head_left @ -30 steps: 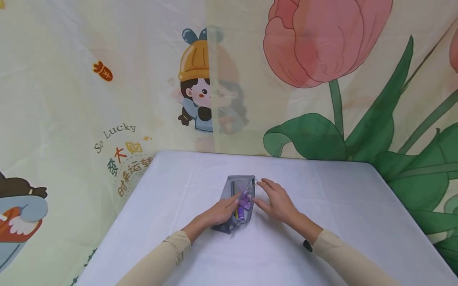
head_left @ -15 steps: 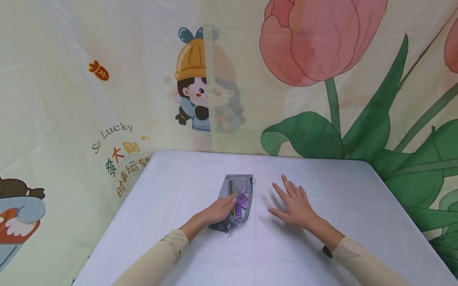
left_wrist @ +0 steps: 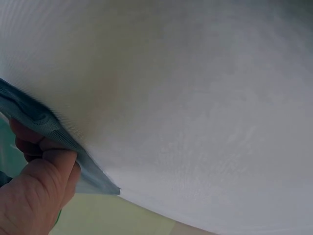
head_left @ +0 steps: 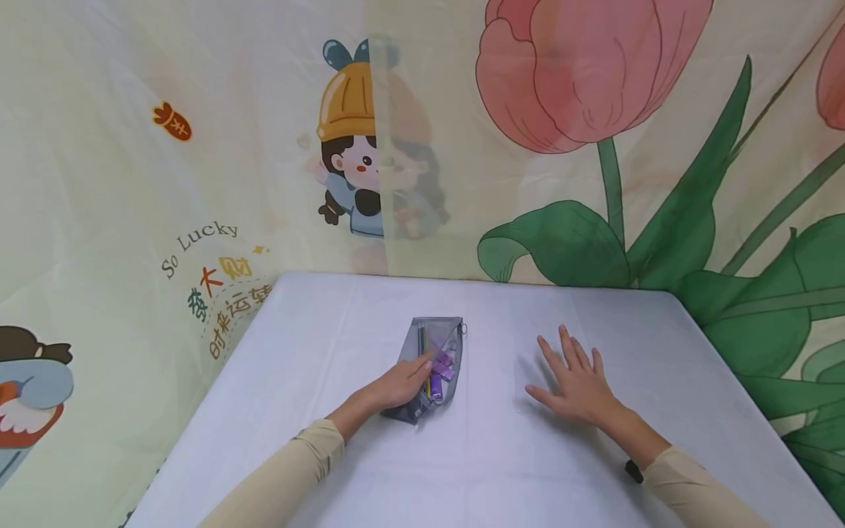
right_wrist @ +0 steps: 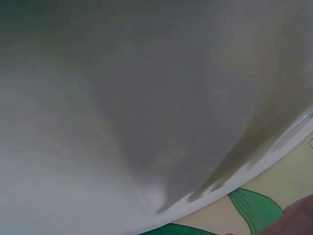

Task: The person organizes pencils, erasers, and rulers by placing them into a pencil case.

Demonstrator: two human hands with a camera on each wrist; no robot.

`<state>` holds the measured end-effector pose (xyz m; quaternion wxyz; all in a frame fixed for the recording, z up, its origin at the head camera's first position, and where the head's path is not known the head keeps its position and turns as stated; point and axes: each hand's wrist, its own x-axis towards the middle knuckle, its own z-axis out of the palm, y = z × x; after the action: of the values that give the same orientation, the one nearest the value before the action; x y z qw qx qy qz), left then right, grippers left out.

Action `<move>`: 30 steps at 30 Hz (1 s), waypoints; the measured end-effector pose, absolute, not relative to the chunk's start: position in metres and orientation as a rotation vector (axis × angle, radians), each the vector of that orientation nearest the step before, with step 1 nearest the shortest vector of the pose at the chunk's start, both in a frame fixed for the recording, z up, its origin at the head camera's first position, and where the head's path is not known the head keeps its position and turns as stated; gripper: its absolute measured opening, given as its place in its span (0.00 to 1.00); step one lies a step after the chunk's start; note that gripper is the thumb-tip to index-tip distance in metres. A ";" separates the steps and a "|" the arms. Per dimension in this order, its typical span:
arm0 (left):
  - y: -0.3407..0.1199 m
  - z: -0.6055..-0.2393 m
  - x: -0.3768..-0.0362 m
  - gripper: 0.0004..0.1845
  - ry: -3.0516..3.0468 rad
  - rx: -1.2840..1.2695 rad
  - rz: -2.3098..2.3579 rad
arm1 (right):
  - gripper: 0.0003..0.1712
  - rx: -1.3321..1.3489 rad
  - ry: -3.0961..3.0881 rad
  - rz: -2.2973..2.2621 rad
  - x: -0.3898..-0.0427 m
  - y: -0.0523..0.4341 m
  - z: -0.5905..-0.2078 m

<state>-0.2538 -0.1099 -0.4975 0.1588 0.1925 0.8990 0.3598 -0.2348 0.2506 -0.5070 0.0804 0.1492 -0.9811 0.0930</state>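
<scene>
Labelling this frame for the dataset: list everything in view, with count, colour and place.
mesh pouch: 1, grey see-through, middle of the table, under the left hand
small items in the pouch: several, mostly purple plus one yellow, exact count unclear
zip pull: 1, metal ring, far right corner of the pouch
table: 1, white cloth cover, fills the lower frame
backdrop cloth: 1, cream with cartoon figures, pink tulips, green leaves and "So Lucky" lettering, behind and beside the table
sleeves: 2, beige, on both forearms
left hand: 1, gripping the near part of the pouch
right hand: 1, fingers spread flat on the table, right of the pouch and apart from it
</scene>
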 end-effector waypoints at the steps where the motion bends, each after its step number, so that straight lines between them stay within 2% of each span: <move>1: -0.110 -0.497 -0.254 0.27 2.570 0.552 1.029 | 0.54 0.444 -2.942 0.273 -0.234 0.253 -0.507; 8: -0.108 -0.497 -0.255 0.27 2.567 0.542 1.046 | 0.55 0.390 -2.985 0.343 -0.231 0.259 -0.505; 21: -0.108 -0.497 -0.254 0.27 2.553 0.522 1.063 | 0.64 0.238 -3.107 0.650 -0.224 0.248 -0.499; 30: -0.107 -0.498 -0.255 0.28 2.561 0.519 1.043 | 0.62 0.233 -3.080 0.614 -0.226 0.227 -0.502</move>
<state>-0.2552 -0.1073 -0.4982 0.1634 0.1820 0.8979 0.3659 -0.2263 0.2267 -0.5021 -0.0036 0.0741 -0.9780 0.1951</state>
